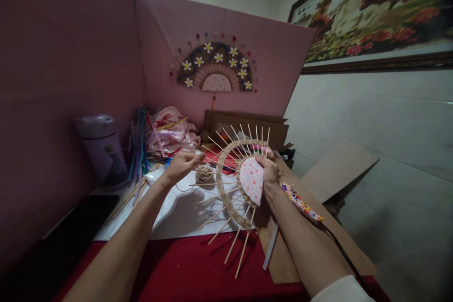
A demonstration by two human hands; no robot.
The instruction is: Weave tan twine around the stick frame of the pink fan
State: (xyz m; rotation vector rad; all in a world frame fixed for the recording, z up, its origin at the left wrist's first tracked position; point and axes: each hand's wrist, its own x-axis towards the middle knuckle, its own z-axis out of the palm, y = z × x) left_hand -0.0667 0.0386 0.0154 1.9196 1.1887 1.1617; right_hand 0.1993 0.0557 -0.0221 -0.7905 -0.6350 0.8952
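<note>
Fan (251, 180) in right hand (269, 172), tumbler (105, 153) lidded

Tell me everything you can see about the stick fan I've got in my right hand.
The stick fan is turned on its side, curve facing left, held up above the table. Its core is a half-round pad in pale pink, red-dotted fabric, with a twine-like brown edging around the curve. Thin, pale, wood-like sticks spread outward, crossed by an arched brown band that looks like woven twine; their ends poke past it. Your right hand grips it by the pad's straight side.
</note>
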